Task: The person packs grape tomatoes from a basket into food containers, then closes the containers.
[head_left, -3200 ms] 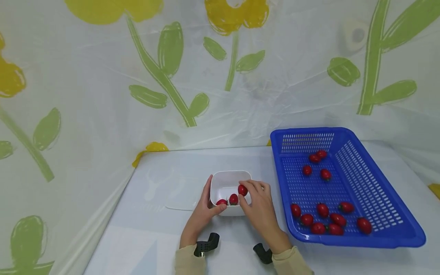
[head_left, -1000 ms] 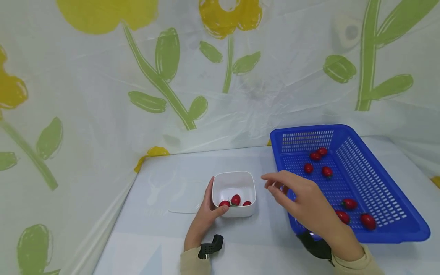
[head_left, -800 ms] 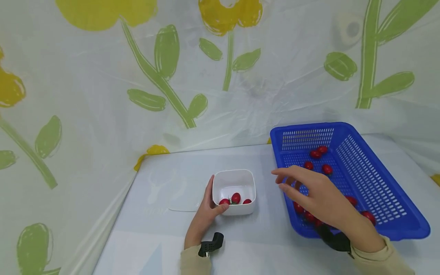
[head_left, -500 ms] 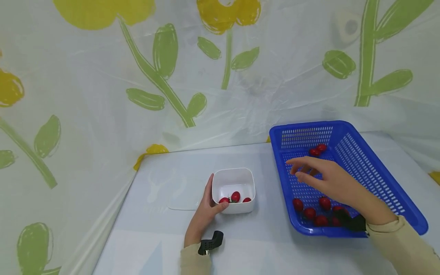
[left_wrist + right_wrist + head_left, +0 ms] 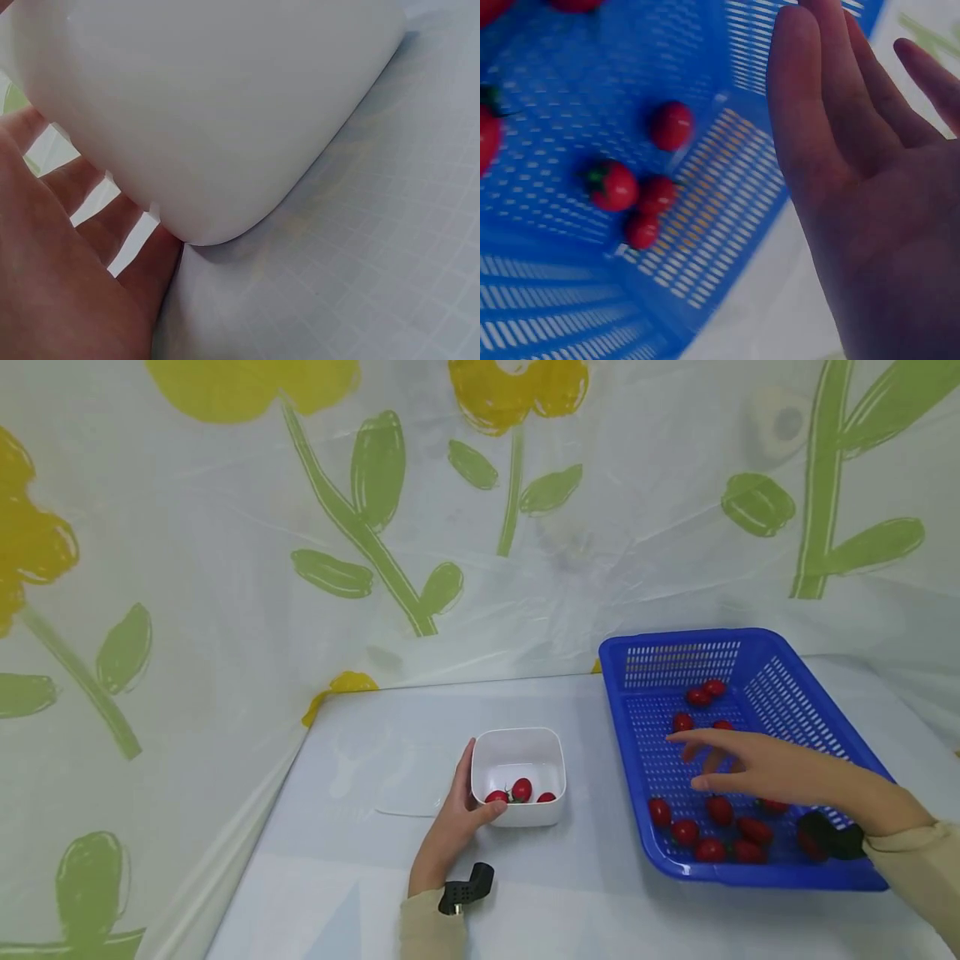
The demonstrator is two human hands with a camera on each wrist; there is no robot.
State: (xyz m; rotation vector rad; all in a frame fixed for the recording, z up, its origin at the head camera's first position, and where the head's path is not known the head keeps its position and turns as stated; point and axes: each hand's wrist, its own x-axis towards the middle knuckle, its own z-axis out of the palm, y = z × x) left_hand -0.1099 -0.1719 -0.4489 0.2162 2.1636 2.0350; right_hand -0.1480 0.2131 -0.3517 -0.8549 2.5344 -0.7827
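My left hand (image 5: 452, 827) grips a white square container (image 5: 553, 815) on the table, thumb at the near rim and fingers along its left side. The left wrist view shows those fingers (image 5: 56, 255) against the smooth white wall (image 5: 217, 112). Inside lie 3 small red tomatoes (image 5: 521, 790). Over the blue basket (image 5: 628, 768), my right hand (image 5: 780, 770) hovers with loosely bent fingers and holds nothing. Several cherry tomatoes (image 5: 720, 811) lie below and near it; the hand and wrist hide some. In the right wrist view, tomatoes (image 5: 613, 185) sit beside the palm (image 5: 892, 202).
The slotted blue basket walls (image 5: 682, 665) rise around the tomatoes. A white cloth with printed flowers (image 5: 375, 535) hangs behind the table (image 5: 360, 852). Black wrist mounts (image 5: 468, 887) are strapped to both wrists.
The right hand pinched a tomato over the white container earlier and let it go inside. It then moved right, over the basket. The left hand stays on the container.
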